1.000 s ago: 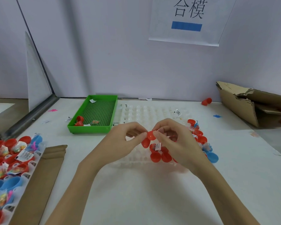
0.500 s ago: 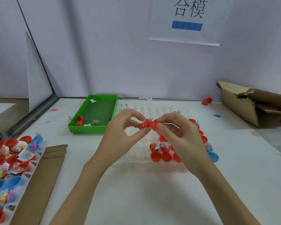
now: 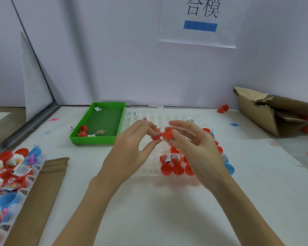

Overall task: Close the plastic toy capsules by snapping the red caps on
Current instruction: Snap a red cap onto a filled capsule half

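Observation:
My left hand pinches a red capsule half with a small paper label showing in it. My right hand pinches a red cap between thumb and forefinger, right beside that half, the two almost touching. Both are held in the air above a clear plastic tray. Several open red capsule halves with toys and labels sit in the tray's near right corner, partly hidden by my right hand.
A green tray with red caps stands at the back left. A second tray of red and blue capsules lies at the left edge beside a cardboard strip. A torn cardboard box lies at the right, a blue capsule half by my right wrist.
Both hands rose from the tray. The red capsule they pinched together has come apart: the left now holds the half with the label, the right the cap.

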Demonstrator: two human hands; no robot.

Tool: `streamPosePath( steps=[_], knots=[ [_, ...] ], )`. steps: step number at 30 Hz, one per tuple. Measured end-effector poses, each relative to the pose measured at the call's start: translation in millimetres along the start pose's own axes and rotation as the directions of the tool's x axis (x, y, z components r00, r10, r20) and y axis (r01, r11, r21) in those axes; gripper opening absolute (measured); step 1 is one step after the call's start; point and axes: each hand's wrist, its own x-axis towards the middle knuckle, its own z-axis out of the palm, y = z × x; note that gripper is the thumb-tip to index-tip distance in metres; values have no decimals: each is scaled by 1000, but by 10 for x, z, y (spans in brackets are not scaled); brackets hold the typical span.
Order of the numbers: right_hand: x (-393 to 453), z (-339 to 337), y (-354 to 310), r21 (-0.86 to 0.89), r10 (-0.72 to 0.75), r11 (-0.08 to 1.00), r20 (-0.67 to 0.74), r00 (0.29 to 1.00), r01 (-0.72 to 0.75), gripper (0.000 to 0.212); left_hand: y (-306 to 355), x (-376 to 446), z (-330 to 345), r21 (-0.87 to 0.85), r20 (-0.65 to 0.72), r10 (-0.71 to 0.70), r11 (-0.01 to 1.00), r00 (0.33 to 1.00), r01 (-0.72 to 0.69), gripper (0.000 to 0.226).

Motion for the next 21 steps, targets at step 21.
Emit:
streamPosePath(
  steps=[21],
  knots=[
    [-11,62,67,-38,-50,998,-47,998,49,14,86,-26,82,-184,72,-19,982,997,32,22]
  ],
)
